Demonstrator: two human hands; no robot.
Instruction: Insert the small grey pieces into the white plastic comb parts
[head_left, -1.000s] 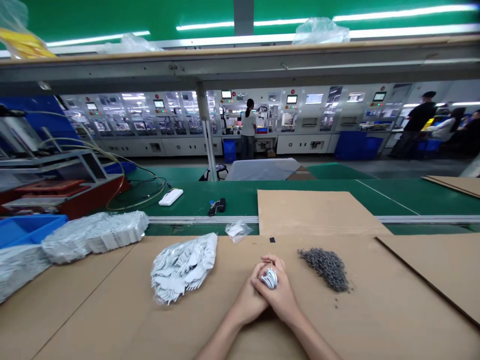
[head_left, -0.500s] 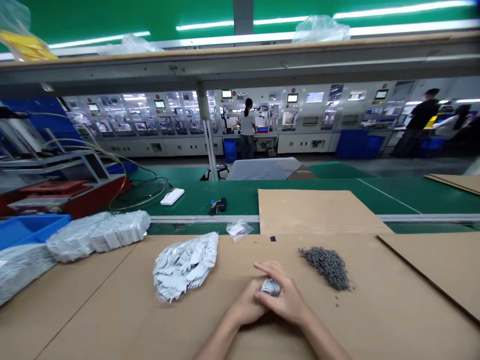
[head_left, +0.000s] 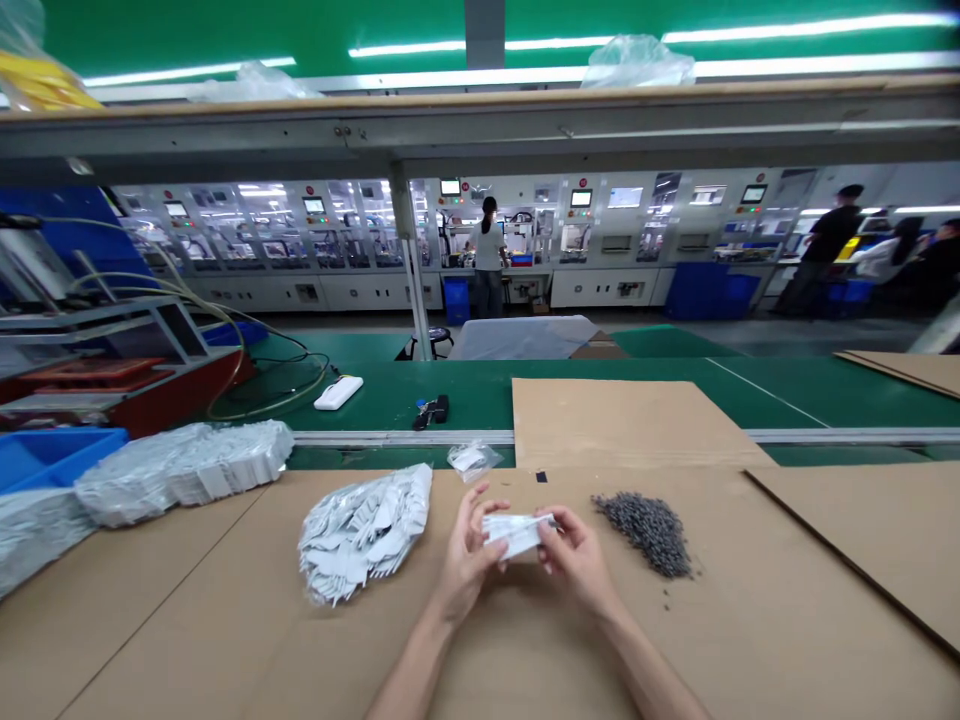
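Between both hands is a small bundle of flat white pieces (head_left: 516,535), somewhat blurred, held above the cardboard. My left hand (head_left: 461,570) grips its left end, thumb in front and the other fingers behind, some of them raised. At the right end, my right hand (head_left: 582,562) pinches the bundle between thumb and fingers. To the left lies an open clear bag of similar white pieces (head_left: 365,535). A heap of small dark grey parts (head_left: 646,534) rests on the cardboard to the right of my right hand.
Cardboard sheets (head_left: 225,640) cover the bench. Wrapped white bundles (head_left: 191,470) and a blue bin (head_left: 60,455) stand at the left, near a press with hoses (head_left: 112,370). A small plastic bag (head_left: 472,459) lies ahead. A shelf beam (head_left: 525,135) crosses overhead; people work beyond.
My hands were closed together around the white pieces, their edges showing. Now the hands are farther apart, gripping opposite ends of the bundle, which is turned lengthwise and raised. The view has shifted slightly.
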